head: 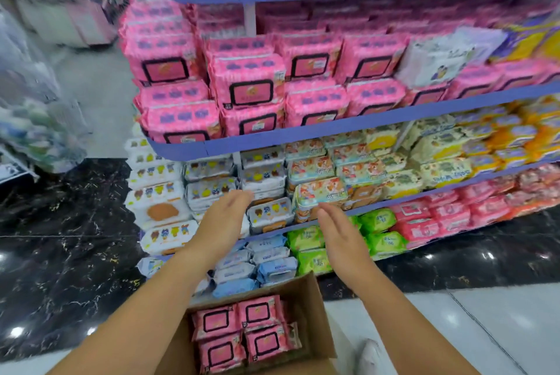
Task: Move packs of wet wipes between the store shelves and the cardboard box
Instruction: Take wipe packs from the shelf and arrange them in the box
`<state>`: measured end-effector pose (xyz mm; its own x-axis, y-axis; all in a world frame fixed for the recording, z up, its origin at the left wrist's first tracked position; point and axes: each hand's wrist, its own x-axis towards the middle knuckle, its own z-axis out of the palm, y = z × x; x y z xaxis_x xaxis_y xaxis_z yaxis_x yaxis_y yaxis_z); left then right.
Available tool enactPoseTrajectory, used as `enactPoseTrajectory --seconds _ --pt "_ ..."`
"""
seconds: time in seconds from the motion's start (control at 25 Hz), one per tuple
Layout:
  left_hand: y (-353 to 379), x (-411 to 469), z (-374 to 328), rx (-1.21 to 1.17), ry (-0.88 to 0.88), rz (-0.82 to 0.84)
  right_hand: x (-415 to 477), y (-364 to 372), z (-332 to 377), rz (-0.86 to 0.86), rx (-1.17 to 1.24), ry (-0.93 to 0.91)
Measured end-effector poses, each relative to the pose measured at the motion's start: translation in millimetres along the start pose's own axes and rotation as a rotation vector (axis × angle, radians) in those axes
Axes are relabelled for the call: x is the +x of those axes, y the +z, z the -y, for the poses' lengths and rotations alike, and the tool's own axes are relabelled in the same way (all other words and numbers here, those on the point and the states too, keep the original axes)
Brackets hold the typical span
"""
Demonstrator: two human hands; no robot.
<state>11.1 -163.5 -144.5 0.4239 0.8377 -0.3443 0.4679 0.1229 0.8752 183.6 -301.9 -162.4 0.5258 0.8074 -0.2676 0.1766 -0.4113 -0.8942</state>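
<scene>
Head view, store aisle. Print on all packs is too blurred to read, so no brand is legible.

Pink plastic wet-wipe packs w/ black-framed lid flaps point(248, 86) fill the blue-violet shelf unit point(303, 139) at 12 o'clock. At 6 o'clock an open brown cardboard box point(313, 299) holds matching pink boxed packs point(239, 332), lying flat w/ lids up.

Left hand point(222, 220) is at 7 o'clock and right hand point(342, 238) at 5 o'clock. Both have fingers straight and together, palms facing each other, holding nothing.

Between them, on a lower shelf, sits a white pack w/ cartoon animals point(269, 214); can't tell if the left fingertips touch the stock. Lime-green packs point(378, 220) are at 4 o'clock and black marble floor point(60, 238) at 8 o'clock.
</scene>
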Motion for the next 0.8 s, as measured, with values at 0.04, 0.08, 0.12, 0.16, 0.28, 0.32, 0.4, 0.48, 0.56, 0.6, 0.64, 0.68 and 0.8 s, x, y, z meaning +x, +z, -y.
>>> enactPoseTrajectory --seconds 0.04,0.08,0.12,0.16,0.28,0.32,0.4,0.48,0.56,0.6,0.64,0.68,0.8 --pt "10 0 -12 0.019 0.031 -0.003 6 -17 2 0.002 -0.002 -0.025" --pt "21 0 -23 0.027 0.055 -0.007 14 -35 2 0.007 0.003 -0.044" --pt "34 1 -34 0.025 0.072 -0.015 23 -54 2 0.011 0.007 -0.059" --pt "49 3 -45 0.024 0.084 -0.025 31 -74 0 0.015 0.008 -0.069" --pt "115 21 -86 0.012 0.068 -0.063 64 -149 -13 0.018 -0.008 -0.096" --pt "140 29 -102 0.002 0.055 -0.069 77 -177 -17 0.019 -0.020 -0.106" --pt "191 47 -141 -0.009 0.052 -0.067 103 -234 -26 0.007 -0.031 -0.129" --pt "231 66 -179 -0.011 0.060 -0.053 124 -285 -28 -0.009 -0.042 -0.131" --pt "262 82 -217 -0.018 0.092 -0.038 141 -330 -22 -0.018 -0.061 -0.145" --pt "276 88 -238 -0.020 0.109 -0.030 149 -352 -17 -0.021 -0.065 -0.157" --pt "286 95 -258 -0.025 0.127 -0.021 158 -370 -11 -0.025 -0.061 -0.167" --pt "294 102 -276 -0.026 0.145 -0.015 165 -387 -4 -0.026 -0.059 -0.180" --pt "309 130 -325 0.005 0.216 -0.008 192 -433 19 -0.057 -0.106 -0.213"
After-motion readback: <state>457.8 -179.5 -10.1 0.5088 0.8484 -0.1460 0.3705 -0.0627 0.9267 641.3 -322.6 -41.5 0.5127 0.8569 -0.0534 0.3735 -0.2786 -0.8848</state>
